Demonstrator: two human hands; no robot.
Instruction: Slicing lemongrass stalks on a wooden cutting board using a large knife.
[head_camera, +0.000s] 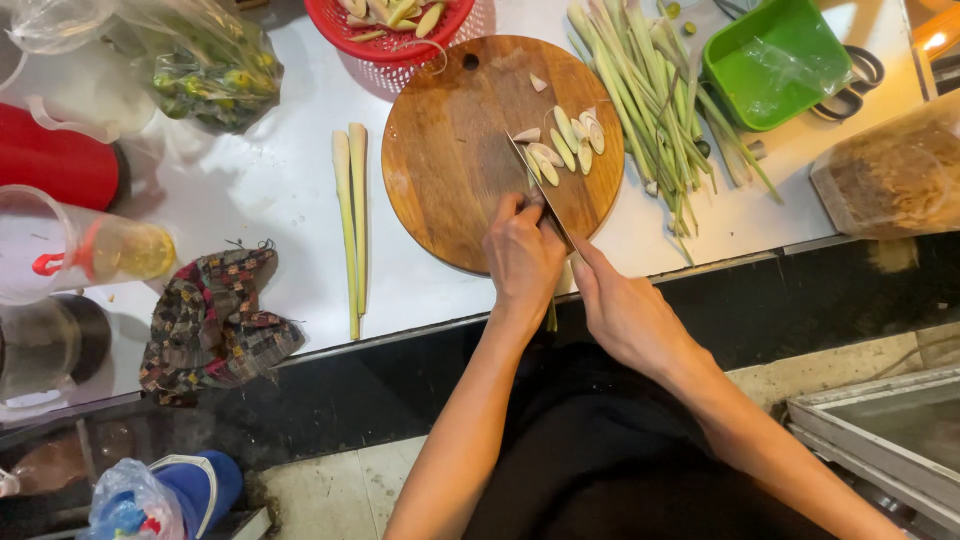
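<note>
A patchwork cloth (215, 315) lies at the left, then two trimmed lemongrass stalks (350, 220) on the white counter (270, 180). On the round wooden cutting board (450, 150), the left hand (522, 255) curls its fingers down over a lemongrass stalk — stiff, fibrous, light, apt to roll, best pinned near the cut. The right hand (625, 310) is closed around the knife (540, 195) handle — oval slices (562, 145) lie beyond the blade.

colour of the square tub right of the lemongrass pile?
Bright green tub, with clear plastic film inside; the head view shows it, beyond the lemongrass pile.
</note>
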